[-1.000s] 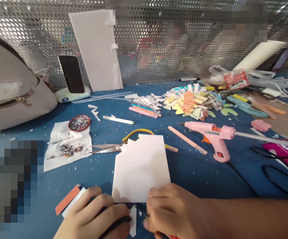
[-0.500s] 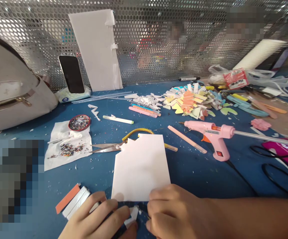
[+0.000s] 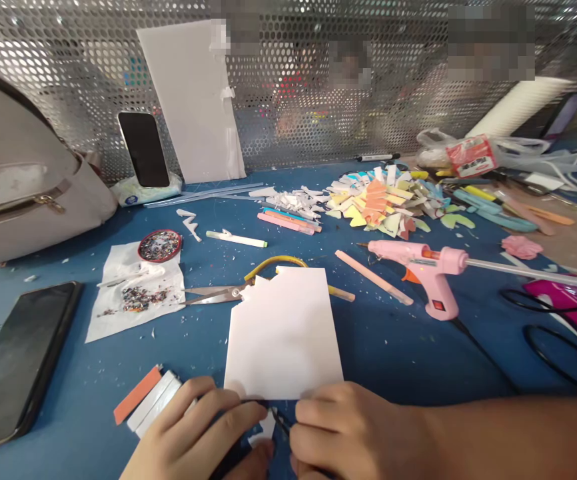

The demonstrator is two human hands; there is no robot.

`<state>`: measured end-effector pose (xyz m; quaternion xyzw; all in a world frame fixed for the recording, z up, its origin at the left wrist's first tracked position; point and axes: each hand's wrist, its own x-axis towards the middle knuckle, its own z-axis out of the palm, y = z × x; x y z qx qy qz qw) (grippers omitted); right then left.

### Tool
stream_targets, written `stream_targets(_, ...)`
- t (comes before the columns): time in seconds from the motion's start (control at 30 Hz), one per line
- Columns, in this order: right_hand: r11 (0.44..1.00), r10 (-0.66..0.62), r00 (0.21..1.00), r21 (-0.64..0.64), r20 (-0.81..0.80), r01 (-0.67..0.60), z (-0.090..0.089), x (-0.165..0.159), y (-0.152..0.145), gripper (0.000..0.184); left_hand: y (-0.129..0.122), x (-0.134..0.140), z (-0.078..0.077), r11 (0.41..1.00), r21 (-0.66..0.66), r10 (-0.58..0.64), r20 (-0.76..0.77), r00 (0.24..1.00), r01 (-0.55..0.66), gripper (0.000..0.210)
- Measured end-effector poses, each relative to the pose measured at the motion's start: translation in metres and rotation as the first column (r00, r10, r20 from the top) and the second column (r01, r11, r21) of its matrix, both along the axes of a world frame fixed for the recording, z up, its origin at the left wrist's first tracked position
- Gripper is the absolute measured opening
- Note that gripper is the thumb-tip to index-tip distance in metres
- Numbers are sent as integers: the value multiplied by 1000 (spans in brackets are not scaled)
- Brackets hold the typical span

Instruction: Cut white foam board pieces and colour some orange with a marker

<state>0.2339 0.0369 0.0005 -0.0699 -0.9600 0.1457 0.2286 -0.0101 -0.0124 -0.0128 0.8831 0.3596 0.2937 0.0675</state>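
A white foam-like sheet (image 3: 283, 333) with a jagged upper-left corner lies on the blue table just ahead of both hands. My left hand (image 3: 198, 430) is curled at its lower left edge, with a small white piece (image 3: 263, 430) between thumb and fingertips. Something dark lies beneath that hand, mostly hidden. Close by on the right, my right hand (image 3: 341, 433) is closed, knuckles against the sheet's lower corner. A thin dark tip (image 3: 281, 421) shows between the hands, beside the right fingers; what it belongs to is hidden.
Scissors (image 3: 223, 293) lie partly under the sheet. A pink glue gun (image 3: 428, 267) rests on the right, its cord trailing forward. Paper scraps (image 3: 388, 200) are heaped behind. A phone (image 3: 23, 367) and orange and white strips (image 3: 138, 393) lie left; a bag (image 3: 28, 173) stands behind.
My left fingers have shifted slightly over the small white piece, which now sits more upright between thumb and fingertips. My right hand has barely moved. The thin dark tip shows more clearly.
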Motion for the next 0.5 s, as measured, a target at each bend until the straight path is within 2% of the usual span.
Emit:
stream_targets(0.2, 1000, -9, 1000, 6, 5, 9, 0, 3, -2, 31, -1, 8, 6, 995, -92, 39, 57, 998, -34, 12)
stream_targets(0.37, 999, -17, 1000, 28, 15, 17, 5, 5, -2, 26, 7, 16, 11, 997, -31, -66, 50, 997, 68, 20)
stream_targets(0.5, 998, -32, 999, 63, 17, 31, 4, 6, -3, 24, 11, 13, 3, 995, 5, -99, 119, 988, 99, 28)
